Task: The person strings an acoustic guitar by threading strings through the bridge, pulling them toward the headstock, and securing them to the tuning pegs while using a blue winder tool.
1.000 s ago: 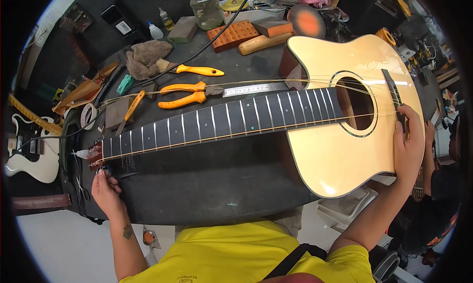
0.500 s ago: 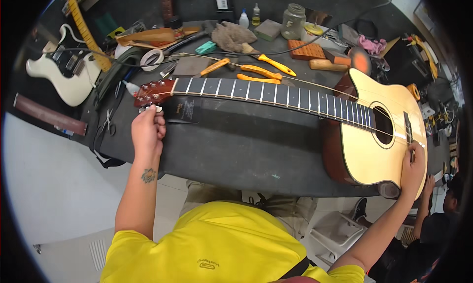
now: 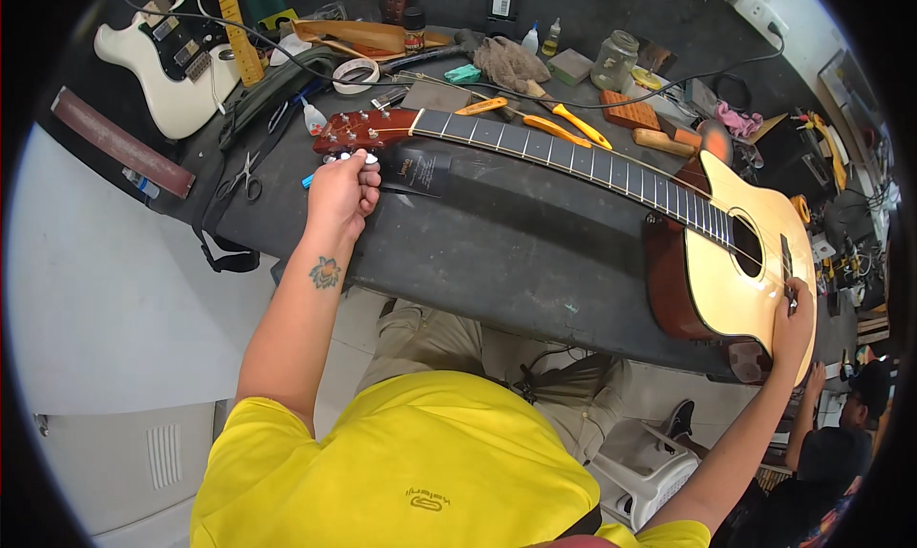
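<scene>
An acoustic guitar point(image 3: 715, 284) with a pale top lies across the black bench point(image 3: 497, 262), its neck point(image 3: 516, 142) running left to a reddish headstock point(image 3: 344, 126) with tuning machines. My left hand point(image 3: 344, 190) has its fingers closed on a tuning peg point(image 3: 371, 157) at the headstock's near edge. My right hand point(image 3: 791, 321) rests at the bridge point(image 3: 787, 267), fingers curled; what they hold, if anything, is hidden. Strings run along the neck. A dark printed card point(image 3: 420, 171) lies beneath the headstock.
Behind the neck are orange-handled tools point(image 3: 583, 124), a grey cloth point(image 3: 511, 63), a glass jar point(image 3: 614, 61) and wooden blocks. At left are scissors point(image 3: 239, 180) and a white electric guitar point(image 3: 158, 85). A co-worker point(image 3: 831, 443) is at lower right, beside a plastic stool point(image 3: 640, 472).
The view has swung so the guitar appears further right and the bench's back higher. My hands stay at the headstock and bridge; the left wrist appears more upright.
</scene>
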A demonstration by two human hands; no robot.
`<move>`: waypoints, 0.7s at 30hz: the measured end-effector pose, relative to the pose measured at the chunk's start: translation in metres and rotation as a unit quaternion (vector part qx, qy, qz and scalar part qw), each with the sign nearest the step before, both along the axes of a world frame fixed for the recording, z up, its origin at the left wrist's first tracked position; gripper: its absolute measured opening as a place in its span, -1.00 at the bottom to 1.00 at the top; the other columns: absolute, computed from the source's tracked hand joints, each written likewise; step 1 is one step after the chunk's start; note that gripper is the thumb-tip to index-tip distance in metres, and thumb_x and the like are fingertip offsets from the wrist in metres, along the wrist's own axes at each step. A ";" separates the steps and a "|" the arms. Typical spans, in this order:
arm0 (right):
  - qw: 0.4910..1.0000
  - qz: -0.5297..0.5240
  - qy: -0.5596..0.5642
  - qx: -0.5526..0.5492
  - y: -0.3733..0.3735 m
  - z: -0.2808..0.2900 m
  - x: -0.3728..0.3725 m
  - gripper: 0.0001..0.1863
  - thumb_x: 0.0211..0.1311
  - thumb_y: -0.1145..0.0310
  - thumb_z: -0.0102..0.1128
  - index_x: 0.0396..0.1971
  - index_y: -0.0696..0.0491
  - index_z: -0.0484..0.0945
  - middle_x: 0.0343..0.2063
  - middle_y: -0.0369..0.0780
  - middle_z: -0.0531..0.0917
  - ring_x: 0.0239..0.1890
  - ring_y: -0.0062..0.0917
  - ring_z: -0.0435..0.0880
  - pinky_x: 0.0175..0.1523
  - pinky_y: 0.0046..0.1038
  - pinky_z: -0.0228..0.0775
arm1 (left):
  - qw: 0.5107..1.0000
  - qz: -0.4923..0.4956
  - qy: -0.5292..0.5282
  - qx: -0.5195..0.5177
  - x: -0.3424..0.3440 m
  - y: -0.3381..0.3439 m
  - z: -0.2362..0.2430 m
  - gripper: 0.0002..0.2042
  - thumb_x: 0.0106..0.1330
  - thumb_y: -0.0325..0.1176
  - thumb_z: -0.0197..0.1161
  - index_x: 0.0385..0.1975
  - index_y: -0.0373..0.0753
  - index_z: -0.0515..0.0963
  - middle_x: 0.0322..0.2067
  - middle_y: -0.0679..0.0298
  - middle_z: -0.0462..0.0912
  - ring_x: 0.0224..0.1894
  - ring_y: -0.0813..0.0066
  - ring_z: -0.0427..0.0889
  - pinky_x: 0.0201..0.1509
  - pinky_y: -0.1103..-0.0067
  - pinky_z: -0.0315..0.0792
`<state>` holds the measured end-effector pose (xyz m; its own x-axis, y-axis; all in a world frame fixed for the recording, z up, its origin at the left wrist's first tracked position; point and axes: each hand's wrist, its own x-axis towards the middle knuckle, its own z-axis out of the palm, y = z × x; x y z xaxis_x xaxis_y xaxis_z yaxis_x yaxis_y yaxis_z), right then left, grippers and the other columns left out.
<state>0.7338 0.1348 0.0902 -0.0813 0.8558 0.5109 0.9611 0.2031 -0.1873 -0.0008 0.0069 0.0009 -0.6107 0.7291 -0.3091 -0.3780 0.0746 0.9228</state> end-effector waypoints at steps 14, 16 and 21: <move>0.999 0.017 -0.030 0.001 0.004 0.003 0.010 -0.79 0.38 0.54 0.18 -0.02 0.13 0.59 -0.10 -0.07 0.68 0.05 -0.15 0.68 0.25 -0.27 0.47 | 0.608 0.033 0.792 -0.036 0.003 -0.015 -0.003 -0.76 0.38 -0.22 0.52 -0.23 -0.24 0.64 -0.31 0.13 0.78 -0.28 0.07 0.82 -0.26 0.21 0.69; 0.999 0.012 -0.046 0.016 0.003 0.001 0.012 -0.82 0.38 0.54 0.19 -0.06 0.14 0.57 -0.14 -0.07 0.67 0.02 -0.15 0.67 0.24 -0.27 0.47 | 0.591 0.000 0.804 -0.062 0.001 -0.013 0.005 -0.79 0.39 -0.23 0.49 -0.24 -0.20 0.65 -0.28 0.15 0.78 -0.24 0.05 0.81 -0.22 0.22 0.66; 0.999 -0.001 -0.034 0.000 0.003 0.006 -0.005 -0.78 0.40 0.48 0.18 0.01 0.10 0.57 -0.07 -0.04 0.69 0.07 -0.08 0.68 0.23 -0.20 0.50 | 0.552 -0.019 0.833 -0.009 -0.011 -0.011 0.007 -0.84 0.41 -0.25 0.44 -0.32 -0.18 0.70 -0.36 0.19 0.78 -0.32 0.08 0.82 -0.25 0.22 0.68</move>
